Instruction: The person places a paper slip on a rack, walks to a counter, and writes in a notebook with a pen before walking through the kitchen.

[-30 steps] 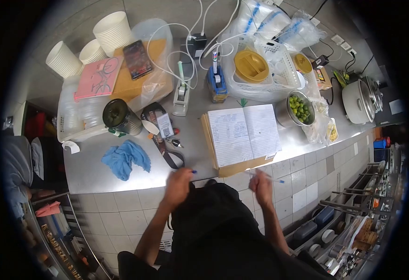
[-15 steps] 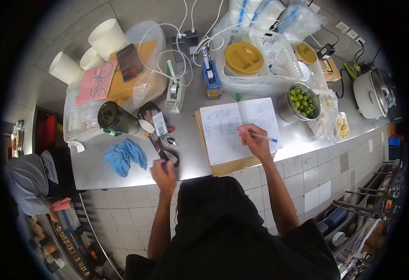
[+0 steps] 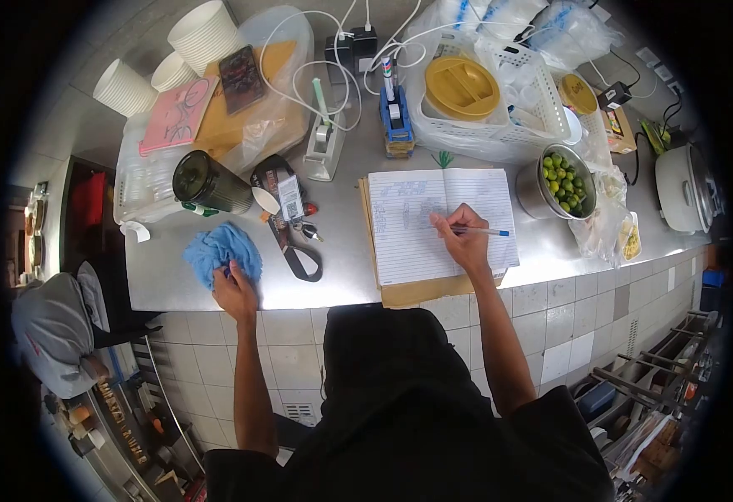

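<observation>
My right hand (image 3: 467,243) is closed around a pen (image 3: 490,231) with a clear barrel and a blue end. It rests on the right page of an open lined notebook (image 3: 408,251), where handwriting covers part of the paper. My left hand (image 3: 236,294) is at the near edge of a crumpled blue cloth (image 3: 222,247), its fingers closed on the fabric. A small dark blue bit shows between those fingers, too small to name. Under the notebook lies a brown folder or envelope (image 3: 425,293). A black strap (image 3: 303,263) with keys is to the right of the cloth.
A steel pot of green limes (image 3: 521,197) stands right of the notebook. Behind are tape dispensers (image 3: 324,155), a white basket (image 3: 542,125) and a yellow-lidded tub (image 3: 462,88). A dark lidded pitcher (image 3: 211,184) and paper cups (image 3: 123,88) are left. Another person (image 3: 52,335) is at far left.
My left hand has moved left from beside the strap onto the blue cloth, which looks more bunched. My right hand stays on the notebook with the pen. The view has shifted slightly.
</observation>
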### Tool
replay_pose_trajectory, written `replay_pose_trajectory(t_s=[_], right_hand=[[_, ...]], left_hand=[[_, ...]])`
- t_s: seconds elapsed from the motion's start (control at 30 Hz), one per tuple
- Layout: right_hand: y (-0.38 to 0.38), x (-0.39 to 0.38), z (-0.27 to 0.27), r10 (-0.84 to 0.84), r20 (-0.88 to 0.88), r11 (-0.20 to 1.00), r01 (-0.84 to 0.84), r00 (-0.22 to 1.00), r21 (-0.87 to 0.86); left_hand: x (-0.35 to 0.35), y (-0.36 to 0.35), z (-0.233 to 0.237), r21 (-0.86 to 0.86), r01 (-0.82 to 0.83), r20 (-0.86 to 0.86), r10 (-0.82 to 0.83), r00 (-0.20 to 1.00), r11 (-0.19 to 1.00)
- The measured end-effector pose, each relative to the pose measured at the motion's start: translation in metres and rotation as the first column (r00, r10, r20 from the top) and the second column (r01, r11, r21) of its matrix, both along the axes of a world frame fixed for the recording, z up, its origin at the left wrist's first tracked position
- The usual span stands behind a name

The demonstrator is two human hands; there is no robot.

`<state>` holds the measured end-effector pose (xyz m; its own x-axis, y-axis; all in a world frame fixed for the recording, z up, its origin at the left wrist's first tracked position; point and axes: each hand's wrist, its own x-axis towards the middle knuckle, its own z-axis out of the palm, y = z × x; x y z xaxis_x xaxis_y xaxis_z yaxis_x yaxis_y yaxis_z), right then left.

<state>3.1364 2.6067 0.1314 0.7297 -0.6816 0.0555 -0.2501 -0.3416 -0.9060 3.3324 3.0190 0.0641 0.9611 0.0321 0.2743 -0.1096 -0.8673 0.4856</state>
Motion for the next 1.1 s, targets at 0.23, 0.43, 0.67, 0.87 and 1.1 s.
replay_pose_trajectory(t_s=[0.23, 0.43, 0.67, 0.87, 1.1], right_hand=[[-0.002, -0.003, -0.01, -0.011, 0.082, 1.0, 0.009, 0.997, 0.022], [0.0, -0.001, -0.004, -0.022, 0.104, 0.999, 0.018, 0.994, 0.04], [-0.002, -0.002, -0.009, 0.006, 0.063, 1.0, -0.007, 0.998, 0.007], [-0.004, -0.002, -0.011, -0.045, 0.083, 0.995, 0.037, 0.996, 0.096], [-0.002, -0.002, -0.011, -0.062, 0.157, 0.996, 0.052, 0.986, 0.067]], left_hand=[[0.002, 0.004, -0.006, 0.007, -0.006, 0.015, 0.006, 1.0, 1.0], [0.003, 0.008, -0.01, 0.017, -0.001, -0.009, 0.002, 1.0, 1.0], [0.004, 0.007, -0.011, 0.018, 0.004, 0.021, -0.004, 1.0, 1.0], [0.004, 0.007, -0.009, 0.035, 0.004, 0.027, -0.005, 1.0, 0.999], [0.004, 0.005, -0.008, 0.021, 0.021, 0.044, -0.022, 0.999, 1.0]])
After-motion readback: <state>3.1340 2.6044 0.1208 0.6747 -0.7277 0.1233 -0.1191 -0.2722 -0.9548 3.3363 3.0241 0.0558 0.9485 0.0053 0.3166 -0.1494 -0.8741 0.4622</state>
